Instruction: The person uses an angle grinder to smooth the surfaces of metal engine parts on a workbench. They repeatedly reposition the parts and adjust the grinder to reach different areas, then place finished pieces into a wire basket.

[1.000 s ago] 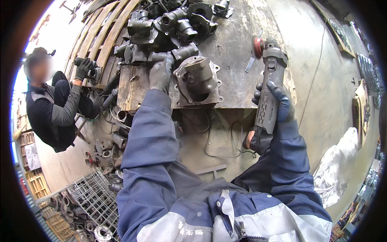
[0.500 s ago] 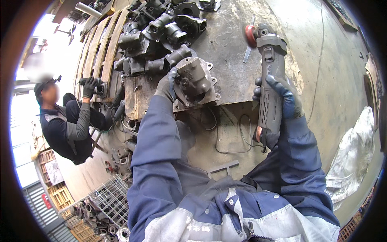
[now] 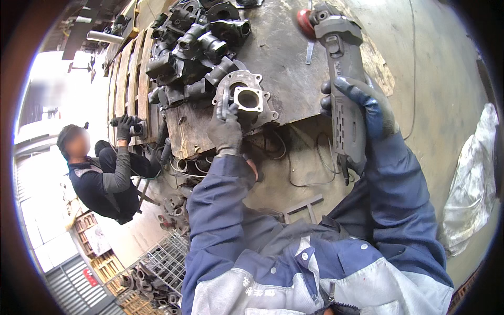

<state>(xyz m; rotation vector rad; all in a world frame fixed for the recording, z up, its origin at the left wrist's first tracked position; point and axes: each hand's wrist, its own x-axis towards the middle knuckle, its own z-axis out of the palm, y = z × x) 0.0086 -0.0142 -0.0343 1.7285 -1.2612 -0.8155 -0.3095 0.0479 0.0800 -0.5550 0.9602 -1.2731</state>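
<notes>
My left hand (image 3: 226, 131), in a grey glove, grips the near edge of a grey cast metal housing (image 3: 245, 97) with a square opening. The housing stands on a worn metal bench top (image 3: 283, 68). My right hand (image 3: 365, 107), in a blue glove, is shut around the body of a grey angle grinder (image 3: 341, 84). The grinder points away from me, and its red disc (image 3: 305, 22) hovers over the far part of the bench, to the right of the housing.
A pile of dark castings (image 3: 194, 47) lies on the bench's left side. A co-worker (image 3: 102, 168) crouches at left with a tool in gloved hands. Cables (image 3: 299, 157) hang below the bench edge. A wire crate of parts (image 3: 157, 273) stands lower left, white sheeting (image 3: 470, 184) at right.
The housing has been turned so its square opening faces up, and my left hand has shifted to its near edge. The grinder has lifted slightly farther away.
</notes>
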